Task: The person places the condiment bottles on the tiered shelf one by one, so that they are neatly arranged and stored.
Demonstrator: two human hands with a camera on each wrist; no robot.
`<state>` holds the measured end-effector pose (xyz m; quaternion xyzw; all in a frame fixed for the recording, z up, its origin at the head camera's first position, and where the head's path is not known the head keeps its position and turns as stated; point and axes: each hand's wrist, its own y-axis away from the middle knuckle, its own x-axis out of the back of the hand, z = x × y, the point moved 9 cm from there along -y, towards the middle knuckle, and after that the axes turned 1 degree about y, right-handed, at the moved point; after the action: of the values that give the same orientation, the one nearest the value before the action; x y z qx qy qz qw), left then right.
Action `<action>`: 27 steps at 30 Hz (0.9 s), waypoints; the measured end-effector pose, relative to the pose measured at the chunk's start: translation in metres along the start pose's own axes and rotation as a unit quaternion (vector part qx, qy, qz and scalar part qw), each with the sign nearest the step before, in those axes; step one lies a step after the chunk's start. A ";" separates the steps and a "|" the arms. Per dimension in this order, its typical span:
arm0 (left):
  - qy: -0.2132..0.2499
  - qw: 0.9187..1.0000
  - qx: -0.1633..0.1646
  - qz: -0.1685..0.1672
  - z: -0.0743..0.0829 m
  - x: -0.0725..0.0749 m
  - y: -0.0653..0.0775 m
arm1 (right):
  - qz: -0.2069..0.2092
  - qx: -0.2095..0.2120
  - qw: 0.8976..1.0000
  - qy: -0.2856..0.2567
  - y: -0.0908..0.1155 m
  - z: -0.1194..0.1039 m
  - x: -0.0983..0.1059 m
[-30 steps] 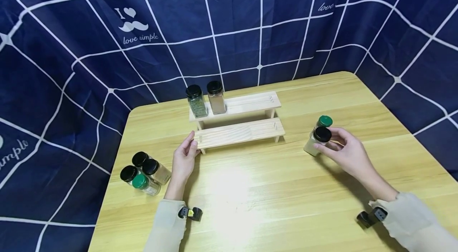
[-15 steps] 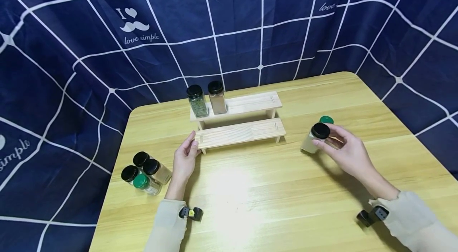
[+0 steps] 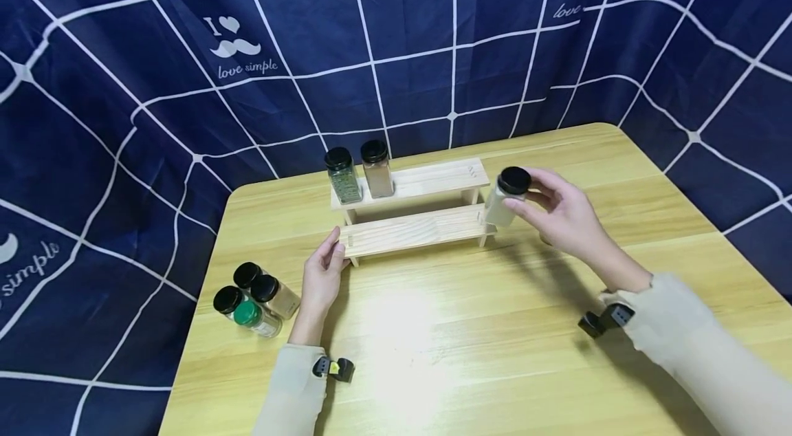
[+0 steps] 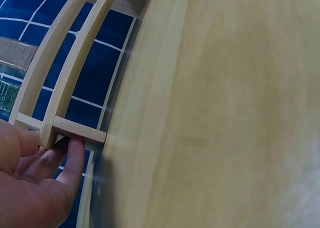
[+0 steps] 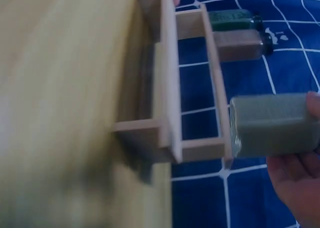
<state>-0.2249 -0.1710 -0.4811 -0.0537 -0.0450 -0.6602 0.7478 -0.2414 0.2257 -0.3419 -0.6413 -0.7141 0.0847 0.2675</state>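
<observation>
While the left hand (image 3: pixel 320 279) pinches the left end of a pale wooden two-tier rack (image 3: pixel 408 234), presumably for steadiness, the right hand (image 3: pixel 568 217) grips a black-capped clear jar of whitish contents (image 3: pixel 498 210) high up, near the rack's right end, apparently leaving its base unobstructed.

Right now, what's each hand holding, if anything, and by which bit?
The right hand holds a black-capped jar by its upper part, near the cap. The left hand grips the lower wooden shelf by its left end.
</observation>
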 end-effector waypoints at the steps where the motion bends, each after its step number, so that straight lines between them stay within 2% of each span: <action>1: 0.001 1.000 0.001 0.001 0.000 0.000 0.000 | -0.005 0.001 1.000 -0.016 -0.008 -0.001 -0.004; 4: 0.002 1.000 0.003 0.002 0.000 0.000 0.000 | -0.016 -0.008 0.999 -0.048 -0.031 -0.004 -0.016; 9: 0.003 1.000 0.003 0.001 0.000 0.000 0.000 | -0.035 -0.016 0.999 -0.034 -0.063 -0.009 -0.038; 15: -0.004 1.000 -0.003 -0.001 0.000 0.000 -0.002 | -0.065 -0.017 0.997 -0.030 -0.092 -0.009 -0.066; 20: 0.001 1.000 0.002 0.000 0.000 0.000 -0.001 | -0.086 -0.013 0.996 -0.014 -0.107 -0.005 -0.086; 27: 0.013 1.000 -0.006 0.004 0.001 -0.002 -0.001 | -0.118 -0.048 0.991 -0.037 -0.111 0.012 -0.107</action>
<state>-0.2257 -0.1692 -0.4799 -0.0500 -0.0308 -0.6583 0.7504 -0.3405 0.1071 -0.3301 -0.5615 -0.7972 0.0415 0.2179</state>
